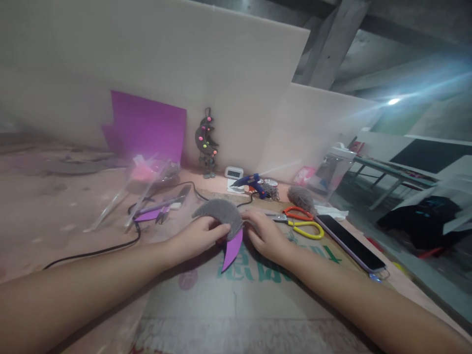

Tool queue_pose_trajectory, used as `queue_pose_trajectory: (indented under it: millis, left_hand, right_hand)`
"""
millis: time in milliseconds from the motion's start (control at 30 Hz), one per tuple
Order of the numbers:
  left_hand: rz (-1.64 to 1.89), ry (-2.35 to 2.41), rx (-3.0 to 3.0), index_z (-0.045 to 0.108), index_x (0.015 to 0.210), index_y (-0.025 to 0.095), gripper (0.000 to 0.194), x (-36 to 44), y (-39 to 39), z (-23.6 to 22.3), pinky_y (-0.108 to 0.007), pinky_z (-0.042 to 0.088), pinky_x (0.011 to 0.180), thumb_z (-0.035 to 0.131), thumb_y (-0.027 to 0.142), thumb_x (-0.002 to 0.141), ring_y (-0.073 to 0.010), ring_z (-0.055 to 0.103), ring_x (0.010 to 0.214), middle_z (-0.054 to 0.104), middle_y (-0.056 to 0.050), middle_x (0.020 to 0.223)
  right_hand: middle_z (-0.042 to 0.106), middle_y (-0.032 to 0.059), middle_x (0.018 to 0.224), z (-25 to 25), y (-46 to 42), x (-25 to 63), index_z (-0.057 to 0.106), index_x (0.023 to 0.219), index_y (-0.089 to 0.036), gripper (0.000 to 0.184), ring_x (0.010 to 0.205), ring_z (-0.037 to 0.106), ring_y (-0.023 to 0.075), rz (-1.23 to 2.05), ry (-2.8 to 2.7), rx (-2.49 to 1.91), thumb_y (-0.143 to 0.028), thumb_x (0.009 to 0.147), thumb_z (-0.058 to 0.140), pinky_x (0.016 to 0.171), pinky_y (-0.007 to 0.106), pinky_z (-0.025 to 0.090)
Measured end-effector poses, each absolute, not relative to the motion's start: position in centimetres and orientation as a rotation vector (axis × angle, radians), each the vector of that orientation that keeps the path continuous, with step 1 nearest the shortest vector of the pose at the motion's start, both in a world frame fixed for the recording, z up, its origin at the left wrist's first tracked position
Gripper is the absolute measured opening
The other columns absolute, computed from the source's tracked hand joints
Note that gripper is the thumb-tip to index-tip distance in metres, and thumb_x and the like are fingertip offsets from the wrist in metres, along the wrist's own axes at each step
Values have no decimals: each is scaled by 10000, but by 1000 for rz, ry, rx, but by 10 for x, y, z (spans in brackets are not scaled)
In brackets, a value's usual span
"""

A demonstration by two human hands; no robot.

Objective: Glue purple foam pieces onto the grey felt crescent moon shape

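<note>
While the left hand [201, 236] has its grip clamped on the grey part of the crescent [220, 212], thumb on top, the right hand [267, 236] is at the 3 o'clock edge with bent fingers touching it. Can't tell if that second grip is pinched together, the fingertips are kinda hidden. The crescent's right between the hands, over the cardboard [191, 319] with green lettering on the table [33, 236]. Most of it is fuzzy grey, with a bare purple tip [233, 250] pointing to about 6 o'clock.

Going round from the crescent: at 12 there's a dark moon ornament [205, 140] with pink, green and orange dots, upright near the pale board [243, 108]. The little white clock [233, 173] is just past 12, and the blue glue gun [250, 183] is around 1 to 2. Grey yarn [300, 197] sits at 2, then scissors [308, 229] with one red and one yellow handle at 3, and a dark-screened phone [350, 243] further out toward 4. Over at 9 you've got a purple scrap [149, 215] plus some pens, and a big purple sheet [147, 125] stands up around 10 to 11.
</note>
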State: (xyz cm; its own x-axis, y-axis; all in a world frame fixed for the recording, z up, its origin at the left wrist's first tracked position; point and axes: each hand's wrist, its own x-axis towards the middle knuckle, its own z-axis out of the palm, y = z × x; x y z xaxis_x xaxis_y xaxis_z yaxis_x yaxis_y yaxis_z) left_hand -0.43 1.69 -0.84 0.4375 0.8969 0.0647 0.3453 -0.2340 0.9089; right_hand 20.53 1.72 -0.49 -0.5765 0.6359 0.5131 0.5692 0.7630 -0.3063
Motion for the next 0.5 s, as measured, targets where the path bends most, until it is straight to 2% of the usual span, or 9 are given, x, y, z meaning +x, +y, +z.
queue_pose_trajectory:
  millis: [500]
  left_hand:
    - [799,1061,1812,583,699,165,370,-4,17,-8,-267,413,633,491,500,825,-183,543,688,603,-14,699]
  right_hand:
    - [636,85,1040,-8,19,206,561,1112,-202,369,987,558,223,135,-2328,-876,-23,810,447,902,403,464]
